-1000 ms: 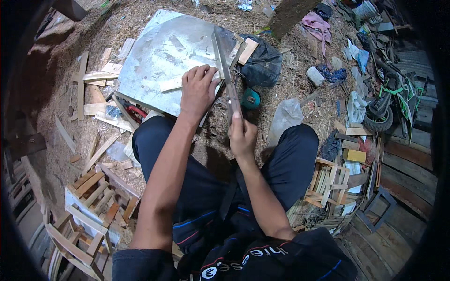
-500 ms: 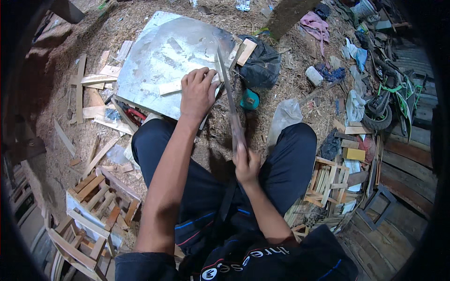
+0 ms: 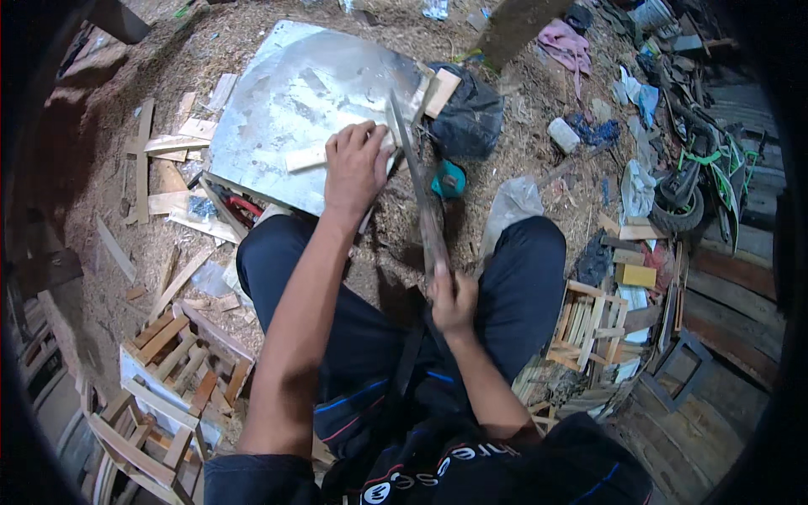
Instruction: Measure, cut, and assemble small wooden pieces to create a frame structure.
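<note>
My left hand (image 3: 357,167) presses a pale wooden strip (image 3: 303,159) flat near the right edge of a square metal-topped surface (image 3: 261,109), fingers curled over it. My right hand (image 3: 450,299), lower down between my knees, grips the handle end of a long saw (image 3: 412,172), slightly blurred, whose blade slants up beside the strip's right end; whether they touch I cannot tell. A teal round object (image 3: 448,178) lies just right of the saw, below a black plastic bag (image 3: 471,118).
Wood offcuts (image 3: 168,168) and shavings cover the ground. Small wooden frames (image 3: 181,362) sit at lower left and right. A clear bag (image 3: 518,202) lies by my right knee. A green-and-black wheeled machine (image 3: 703,181) and a grey post (image 3: 518,34) stand beyond.
My right hand and the saw have moved down toward me and slightly rightward; the blade's tip sits lower. My left hand stays on the strip with very little shift.
</note>
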Demonstrator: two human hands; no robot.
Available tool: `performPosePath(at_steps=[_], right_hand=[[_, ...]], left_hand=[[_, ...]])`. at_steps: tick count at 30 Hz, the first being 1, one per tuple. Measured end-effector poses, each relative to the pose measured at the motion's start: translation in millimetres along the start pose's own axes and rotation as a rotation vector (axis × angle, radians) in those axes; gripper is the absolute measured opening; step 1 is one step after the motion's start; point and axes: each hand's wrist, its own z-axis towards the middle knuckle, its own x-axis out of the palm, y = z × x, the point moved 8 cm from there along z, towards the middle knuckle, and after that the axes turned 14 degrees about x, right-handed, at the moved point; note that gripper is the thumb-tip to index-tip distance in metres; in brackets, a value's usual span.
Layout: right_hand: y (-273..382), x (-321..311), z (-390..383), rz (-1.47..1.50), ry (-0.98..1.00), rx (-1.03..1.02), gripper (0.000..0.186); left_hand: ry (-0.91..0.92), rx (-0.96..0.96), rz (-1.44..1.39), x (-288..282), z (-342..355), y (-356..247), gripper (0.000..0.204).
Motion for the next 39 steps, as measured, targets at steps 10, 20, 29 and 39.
performPosePath(at_steps=[10,20,29,39], right_hand=[[-5.2,9.8,26.0,0.379,-0.031,0.035,0.049],[6.9,18.4,36.9,0.481,0.081,-0.048,0.053],[-0.6,16.7,17.1,0.443,0.098,-0.026,0.044],[-6.0,28.1,19.1,0.254,0.029,-0.098,0.050]], left_hand=[[-0.019,-0.005,-0.023,5.2,2.3,-5.8,0.032],[-0.068,0.020,-0.009,5.7,0.7,-3.8,0.033],[-0.194,-0.049,0.056,-19.6,11.3,11.7,0.034],[-0.145,-0.069,0.062,-14.4,-2.0,21.4,0.033]])
